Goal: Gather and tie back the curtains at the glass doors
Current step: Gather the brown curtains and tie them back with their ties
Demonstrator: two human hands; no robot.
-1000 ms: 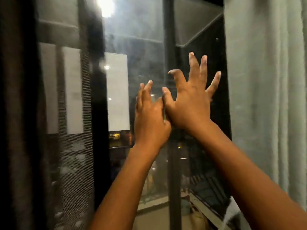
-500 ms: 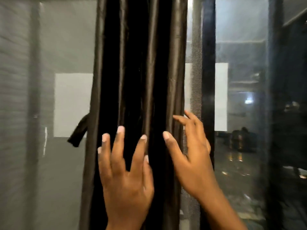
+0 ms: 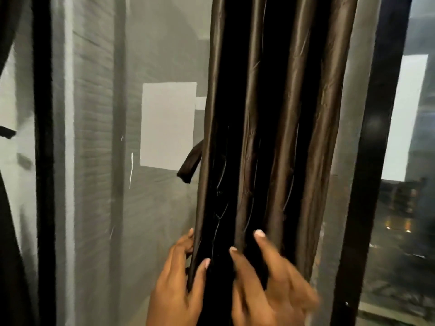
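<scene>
Far left, a black door frame (image 3: 43, 161) w/ grey sheer mesh (image 3: 98, 161) beside it. Centre: dark satin curtain (image 3: 270, 137), bunched in vertical folds, a tie-back strap (image 3: 189, 164) poking out its left edge. Left hand (image 3: 179, 285) pinches that left edge, thumb in front; right hand (image 3: 270, 285) lies fingers spread on the folds. Right: black frame (image 3: 367, 161), night glass (image 3: 409, 208).

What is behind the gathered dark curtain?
Behind the dark curtain, a grey sheer panel shows on both sides, plus a dark strap end at its left edge. Whatever lies directly behind the folds is hidden.
</scene>
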